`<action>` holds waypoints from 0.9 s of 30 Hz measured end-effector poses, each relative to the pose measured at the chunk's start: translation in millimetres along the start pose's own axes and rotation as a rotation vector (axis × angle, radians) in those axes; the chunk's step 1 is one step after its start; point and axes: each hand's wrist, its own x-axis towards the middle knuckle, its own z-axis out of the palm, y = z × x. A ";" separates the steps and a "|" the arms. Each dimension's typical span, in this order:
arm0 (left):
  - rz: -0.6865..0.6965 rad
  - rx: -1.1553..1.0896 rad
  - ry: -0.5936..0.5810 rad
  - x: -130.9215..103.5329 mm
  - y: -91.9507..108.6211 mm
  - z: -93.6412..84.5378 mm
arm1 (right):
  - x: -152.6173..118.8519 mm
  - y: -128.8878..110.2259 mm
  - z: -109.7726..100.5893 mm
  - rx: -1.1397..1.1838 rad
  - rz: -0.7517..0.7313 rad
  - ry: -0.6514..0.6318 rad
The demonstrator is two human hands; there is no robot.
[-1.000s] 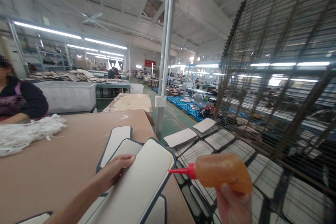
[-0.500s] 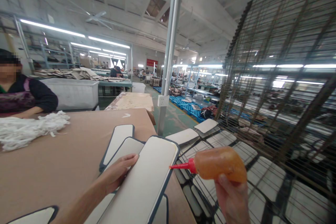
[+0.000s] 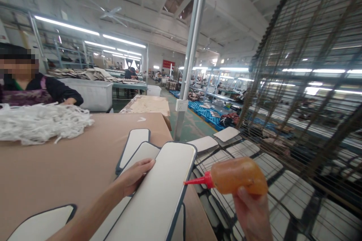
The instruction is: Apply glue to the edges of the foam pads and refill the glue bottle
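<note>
A long white panel with a dark blue edge (image 3: pixel 158 188) is gripped at its left side by my left hand (image 3: pixel 135 176), thumb on top. My right hand (image 3: pixel 250 211) is wrapped round a squeeze bottle of amber liquid (image 3: pixel 239 176). The bottle lies sideways, and its red nozzle (image 3: pixel 199 180) points left, with the tip at the panel's right edge. Behind the held panel, similar panels (image 3: pixel 135 144) overlap on the brown table (image 3: pixel 93 165). Another panel (image 3: pixel 45 222) rests at the lower left.
White strips (image 3: pixel 42 122) are heaped at the table's left, beside a person in a dark top (image 3: pixel 60 88). A metal post (image 3: pixel 189 56) rises beyond the table. On the right, a wire rack (image 3: pixel 296 120) holds more white panels.
The view has shifted slightly, bringing more of the person and the white heap into sight. The nozzle tip sits slightly farther down the panel's right edge.
</note>
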 end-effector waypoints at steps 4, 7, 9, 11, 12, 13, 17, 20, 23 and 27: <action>0.004 -0.013 0.007 0.1 0.7 -1.7 | -4.9 0.3 2.0 0.007 0.034 -0.014; 0.008 -0.028 0.010 2.9 1.3 -3.5 | -11.1 -2.9 11.5 -0.003 0.070 0.013; 0.003 -0.036 0.011 5.5 2.0 -4.7 | -14.6 -5.1 17.2 -0.009 0.089 0.031; -0.004 -0.042 0.012 7.8 3.2 -5.4 | -16.8 -6.5 20.4 0.000 0.104 0.028; -0.006 -0.045 0.011 8.7 4.1 -5.5 | -17.6 -6.8 21.0 0.007 0.109 0.022; -0.007 -0.049 0.010 9.3 5.0 -5.4 | -18.3 -6.9 21.2 0.013 0.117 0.015; -0.008 -0.062 0.006 11.3 9.5 -3.5 | -21.7 -7.4 21.8 0.030 0.155 -0.008; -0.009 -0.062 0.016 13.7 12.9 -0.9 | -25.1 -9.1 24.4 0.056 0.181 0.003; -0.005 -0.064 0.026 17.6 15.7 1.7 | -27.5 -10.4 25.4 0.065 0.184 0.016; 0.003 -0.068 0.038 23.6 18.7 3.8 | -28.8 -9.9 21.2 0.055 0.193 0.018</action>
